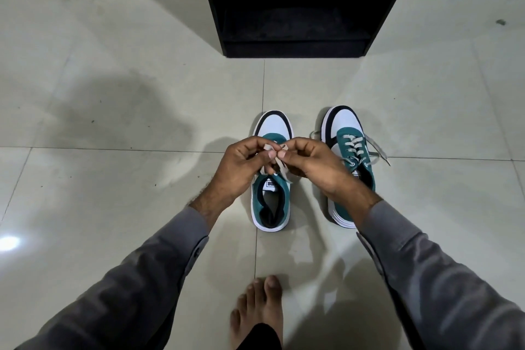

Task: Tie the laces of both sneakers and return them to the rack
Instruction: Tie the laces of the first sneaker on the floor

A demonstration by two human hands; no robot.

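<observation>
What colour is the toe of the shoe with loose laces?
White, edged with a black band, on the right sneaker. The head view shows it clearly.

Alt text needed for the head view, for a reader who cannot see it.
Both bare hands, left hand and right hand, pinch the beige laces of the left teal-and-white sneaker on the pale tiled floor. The right teal-and-white sneaker lies beside it, untied, before a black shoe rack.
</observation>
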